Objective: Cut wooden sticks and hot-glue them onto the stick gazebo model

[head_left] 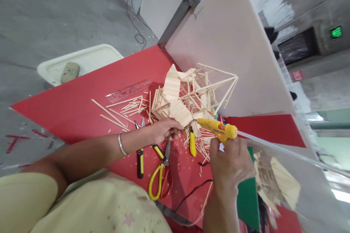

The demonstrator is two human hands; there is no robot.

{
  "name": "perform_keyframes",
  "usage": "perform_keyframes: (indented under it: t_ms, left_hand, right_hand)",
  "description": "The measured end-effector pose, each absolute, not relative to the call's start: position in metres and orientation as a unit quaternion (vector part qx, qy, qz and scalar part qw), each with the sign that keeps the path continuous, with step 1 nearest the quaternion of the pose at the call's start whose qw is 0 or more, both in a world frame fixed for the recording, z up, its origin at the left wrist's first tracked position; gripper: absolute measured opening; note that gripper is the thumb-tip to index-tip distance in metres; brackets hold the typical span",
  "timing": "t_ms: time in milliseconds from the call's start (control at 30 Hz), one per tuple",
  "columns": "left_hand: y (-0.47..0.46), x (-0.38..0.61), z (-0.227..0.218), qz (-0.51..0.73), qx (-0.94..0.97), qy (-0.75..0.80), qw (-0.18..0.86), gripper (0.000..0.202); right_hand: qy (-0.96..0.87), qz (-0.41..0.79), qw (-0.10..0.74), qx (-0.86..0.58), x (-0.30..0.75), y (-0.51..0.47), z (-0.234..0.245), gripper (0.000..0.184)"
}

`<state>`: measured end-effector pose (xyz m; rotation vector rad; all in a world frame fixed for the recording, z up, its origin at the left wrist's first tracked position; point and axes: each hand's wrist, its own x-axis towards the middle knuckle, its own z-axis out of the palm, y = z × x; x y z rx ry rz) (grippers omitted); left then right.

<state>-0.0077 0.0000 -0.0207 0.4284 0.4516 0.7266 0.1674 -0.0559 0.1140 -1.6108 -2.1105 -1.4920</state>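
A model built of thin wooden sticks (188, 93) stands on the red table (76, 105). My left hand (164, 130) rests at the model's near edge, fingers closed on its stick panel. My right hand (229, 162) is wrapped round the handle of a yellow glue gun (216, 127). The gun's nozzle points left at the model's lower edge, close to my left fingers. A clear glue stick juts out from the back of the gun to the right.
Loose sticks (123, 111) and a clear ruler (128, 91) lie left of the model. Yellow-handled scissors (161, 178), pliers (140, 153) and a yellow-handled cutter (193, 143) lie near my hands. A white panel (235, 43) stands behind, and a green mat (247, 196) lies at right.
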Motion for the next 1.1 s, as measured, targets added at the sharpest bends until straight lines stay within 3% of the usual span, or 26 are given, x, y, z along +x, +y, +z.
perform_keyframes:
  t_ms: [1100]
  left_hand:
    - [0.0005,-0.0089,-0.0177,0.347,0.199,0.233,0.887,0.018]
  right_hand:
    - [-0.686,-0.505,0.047,-0.522,0.1646,-0.0571,0.1142,0.017]
